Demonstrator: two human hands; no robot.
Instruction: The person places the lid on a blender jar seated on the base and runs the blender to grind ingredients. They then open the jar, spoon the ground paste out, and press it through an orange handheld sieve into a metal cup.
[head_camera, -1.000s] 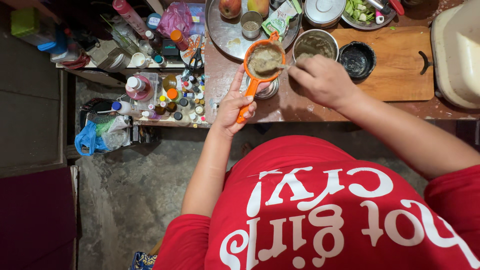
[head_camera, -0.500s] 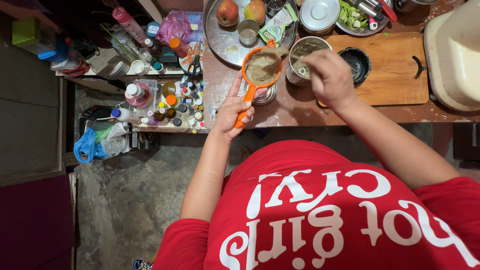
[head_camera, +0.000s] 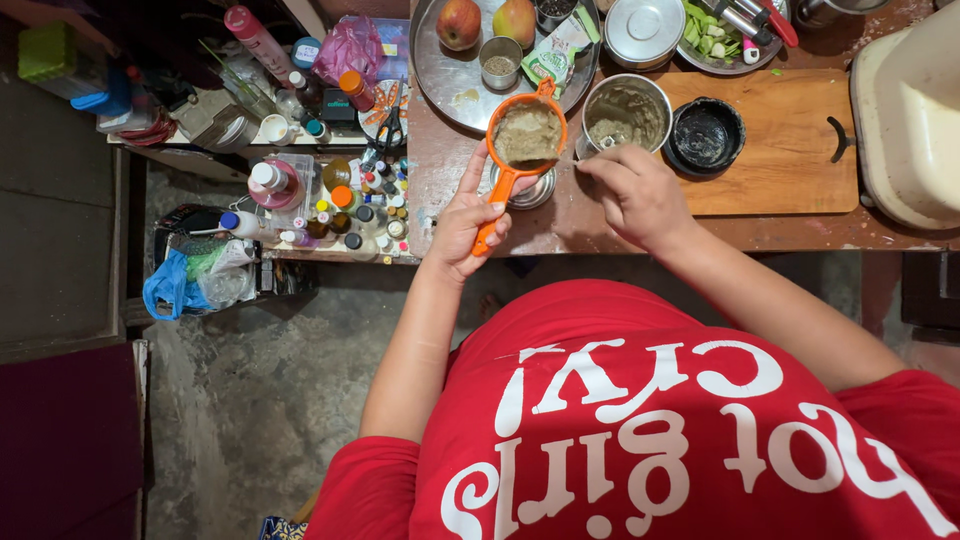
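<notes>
The left hand (head_camera: 465, 222) is gripping the orange plastic strainer (head_camera: 526, 133) of grey-brown pulp above a small steel bowl (head_camera: 532, 187). The right hand (head_camera: 632, 192), pinching a spoon, has swung back from the steel pot (head_camera: 626, 112) beyond its grip.

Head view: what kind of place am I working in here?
Most likely a home kitchen corner. A worn wooden table carries a cutting board and a steel tray with fruit; the left hand holds an orange strainer of paste, beside a shelf of small bottles.
</notes>
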